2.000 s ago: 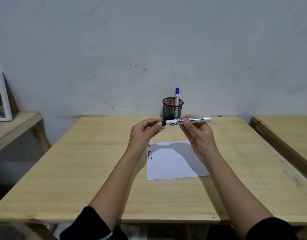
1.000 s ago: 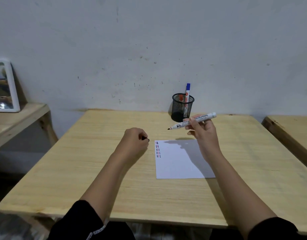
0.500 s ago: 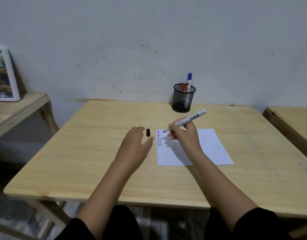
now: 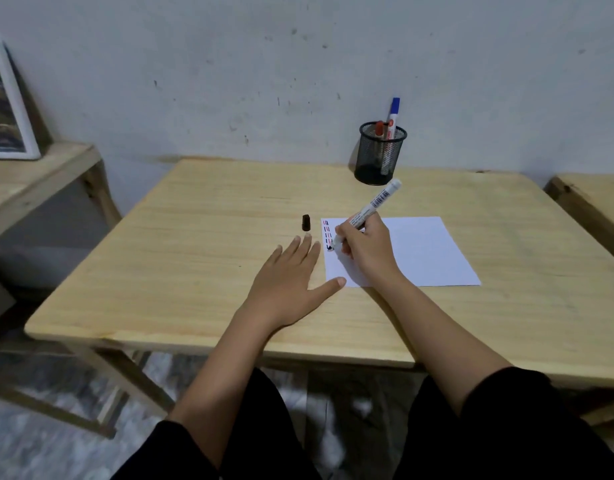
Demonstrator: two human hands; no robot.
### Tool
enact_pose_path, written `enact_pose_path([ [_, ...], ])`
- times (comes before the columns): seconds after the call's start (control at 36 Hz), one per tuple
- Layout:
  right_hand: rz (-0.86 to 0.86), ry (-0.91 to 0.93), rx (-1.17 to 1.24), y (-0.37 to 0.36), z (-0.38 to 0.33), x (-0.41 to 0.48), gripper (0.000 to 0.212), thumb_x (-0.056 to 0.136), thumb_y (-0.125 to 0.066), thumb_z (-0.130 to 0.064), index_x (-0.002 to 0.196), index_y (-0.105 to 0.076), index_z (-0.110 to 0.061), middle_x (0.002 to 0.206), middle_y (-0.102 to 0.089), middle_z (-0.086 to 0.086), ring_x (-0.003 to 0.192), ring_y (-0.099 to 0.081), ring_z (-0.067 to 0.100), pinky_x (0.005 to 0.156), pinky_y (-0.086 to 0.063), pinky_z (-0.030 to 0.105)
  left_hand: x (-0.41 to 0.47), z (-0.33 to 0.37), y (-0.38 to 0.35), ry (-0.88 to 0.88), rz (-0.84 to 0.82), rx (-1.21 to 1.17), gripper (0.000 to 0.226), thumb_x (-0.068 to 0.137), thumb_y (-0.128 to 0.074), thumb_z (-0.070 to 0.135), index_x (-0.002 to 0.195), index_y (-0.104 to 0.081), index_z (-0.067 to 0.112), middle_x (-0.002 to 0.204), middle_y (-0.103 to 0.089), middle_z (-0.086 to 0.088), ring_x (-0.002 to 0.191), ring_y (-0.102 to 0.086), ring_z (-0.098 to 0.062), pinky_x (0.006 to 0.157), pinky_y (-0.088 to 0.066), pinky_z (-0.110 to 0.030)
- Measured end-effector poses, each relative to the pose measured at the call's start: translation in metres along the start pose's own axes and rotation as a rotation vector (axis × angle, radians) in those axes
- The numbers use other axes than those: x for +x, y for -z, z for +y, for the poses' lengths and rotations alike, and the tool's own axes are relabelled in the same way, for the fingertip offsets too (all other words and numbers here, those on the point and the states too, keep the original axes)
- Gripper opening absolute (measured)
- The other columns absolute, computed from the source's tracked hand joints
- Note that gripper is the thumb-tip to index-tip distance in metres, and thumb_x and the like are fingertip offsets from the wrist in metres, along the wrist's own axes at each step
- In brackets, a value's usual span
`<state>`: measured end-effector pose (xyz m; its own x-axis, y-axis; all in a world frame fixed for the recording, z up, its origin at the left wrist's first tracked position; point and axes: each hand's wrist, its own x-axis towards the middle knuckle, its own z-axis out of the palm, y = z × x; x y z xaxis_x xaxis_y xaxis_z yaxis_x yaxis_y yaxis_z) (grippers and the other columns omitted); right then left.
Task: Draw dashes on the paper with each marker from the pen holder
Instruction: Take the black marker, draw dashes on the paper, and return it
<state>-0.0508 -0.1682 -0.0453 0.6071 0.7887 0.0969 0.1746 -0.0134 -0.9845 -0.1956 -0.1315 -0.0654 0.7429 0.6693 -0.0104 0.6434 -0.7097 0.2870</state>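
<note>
Gripping black marker (image 4: 367, 214) in right hand (image 4: 366, 249), tip on paper (image 4: 419, 254) beside 2 earlier colours' dashes; left hand (image 4: 291, 271) flat, empty, steadying sheet; cap (image 4: 305, 222) parked nearby for recapping.

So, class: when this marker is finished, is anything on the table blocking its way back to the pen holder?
Nothing visible does. The right hand holds the marker on the paper, and bare table lies between it and the pen holder. The black cap lies off to the left, beyond the left hand.
</note>
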Motion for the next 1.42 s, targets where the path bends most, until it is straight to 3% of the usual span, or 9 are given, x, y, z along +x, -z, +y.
enact_pose_path([
  [0.33, -0.038, 0.027, -0.058, 0.0, 0.002, 0.002, 0.008, 0.084, -0.054, -0.009, 0.086, -0.046, -0.007, 0.074, -0.055, 0.008, 0.063, -0.052, 0.017, 0.059, -0.044, 0.024, -0.001, 0.001, 0.001, -0.001, 0.006, -0.011, 0.082, 0.088, -0.025, 0.068, 0.152, -0.004, 0.021, 0.161, 0.004, 0.004, 0.148, 0.007, -0.01, 0.12, 0.003, -0.032],
  [0.5, -0.043, 0.04, -0.066, -0.001, 0.002, 0.003, 0.009, 0.087, -0.054, -0.009, 0.089, -0.046, -0.006, 0.069, -0.053, 0.002, 0.061, -0.053, 0.012, 0.049, -0.043, 0.01, -0.001, 0.001, 0.001, -0.001, 0.004, -0.012, 0.082, 0.088, -0.026, 0.067, 0.151, -0.004, 0.021, 0.161, 0.004, 0.003, 0.148, 0.007, -0.01, 0.119, 0.004, -0.032],
  [0.64, -0.047, 0.022, -0.087, -0.001, 0.002, 0.003, 0.007, 0.086, -0.053, -0.01, 0.088, -0.047, -0.006, 0.074, -0.052, 0.004, 0.065, -0.05, 0.016, 0.059, -0.043, 0.024, -0.001, 0.001, 0.001, -0.002, 0.008, -0.019, 0.081, 0.088, -0.026, 0.067, 0.151, -0.003, 0.021, 0.161, 0.004, 0.004, 0.148, 0.007, -0.009, 0.119, 0.004, -0.031],
  [0.92, -0.019, -0.017, 0.031, 0.0, 0.001, 0.001, 0.006, 0.085, -0.053, -0.007, 0.085, -0.047, -0.007, 0.066, -0.052, 0.001, 0.055, -0.049, 0.01, 0.053, -0.044, 0.018, -0.001, 0.002, 0.001, -0.004, 0.024, -0.028, 0.082, 0.088, -0.028, 0.068, 0.151, -0.005, 0.021, 0.161, 0.003, 0.004, 0.148, 0.005, -0.009, 0.119, 0.003, -0.031],
  [0.97, -0.004, -0.053, 0.168, 0.003, 0.0, 0.002, 0.006, 0.085, -0.054, -0.006, 0.086, -0.048, -0.008, 0.064, -0.054, 0.002, 0.051, -0.049, 0.008, 0.054, -0.044, 0.023, -0.002, 0.002, 0.002, 0.003, 0.05, -0.085, 0.083, 0.086, -0.034, 0.068, 0.151, -0.012, 0.021, 0.161, -0.004, 0.004, 0.148, -0.001, -0.01, 0.12, -0.002, -0.032],
  [1.06, -0.013, -0.08, 0.326, 0.011, -0.004, 0.004, 0.007, 0.09, -0.054, -0.008, 0.094, -0.049, -0.007, 0.069, -0.055, 0.004, 0.053, -0.051, 0.007, 0.052, -0.045, 0.018, -0.001, 0.0, 0.005, 0.051, 0.174, -0.379, 0.078, 0.083, -0.049, 0.062, 0.145, -0.029, 0.02, 0.153, -0.027, 0.005, 0.142, -0.025, -0.012, 0.116, -0.026, -0.04],
  [1.14, -0.048, -0.094, 0.465, 0.023, -0.011, 0.011, 0.005, 0.093, -0.053, -0.008, 0.09, -0.049, -0.007, 0.074, -0.055, 0.007, 0.056, -0.054, 0.009, 0.053, -0.047, 0.017, 0.006, -0.001, 0.019, 0.131, 0.297, -0.659, 0.063, 0.089, -0.056, 0.043, 0.142, -0.035, 0.017, 0.144, -0.035, 0.004, 0.134, -0.04, -0.012, 0.105, -0.035, -0.027],
  [1.31, -0.089, -0.083, 0.46, 0.045, -0.022, 0.022, 0.005, 0.089, -0.059, -0.01, 0.086, -0.06, -0.013, 0.084, -0.064, 0.001, 0.073, -0.06, 0.009, 0.061, -0.05, 0.019, 0.039, -0.005, 0.048, 0.139, 0.299, -0.605, 0.052, 0.093, -0.055, 0.022, 0.142, -0.037, 0.015, 0.142, -0.037, -0.002, 0.127, -0.046, -0.02, 0.077, -0.03, -0.005],
  [1.42, -0.065, -0.079, 0.548, 0.054, -0.028, 0.028, 0.01, 0.085, -0.062, -0.003, 0.085, -0.059, -0.013, 0.088, -0.067, 0.004, 0.085, -0.066, 0.012, 0.072, -0.051, 0.02, 0.06, -0.008, 0.054, 0.154, 0.217, -0.494, 0.047, 0.092, -0.056, 0.02, 0.137, -0.045, 0.015, 0.129, -0.045, -0.006, 0.108, -0.052, -0.019, 0.083, -0.033, -0.02],
])
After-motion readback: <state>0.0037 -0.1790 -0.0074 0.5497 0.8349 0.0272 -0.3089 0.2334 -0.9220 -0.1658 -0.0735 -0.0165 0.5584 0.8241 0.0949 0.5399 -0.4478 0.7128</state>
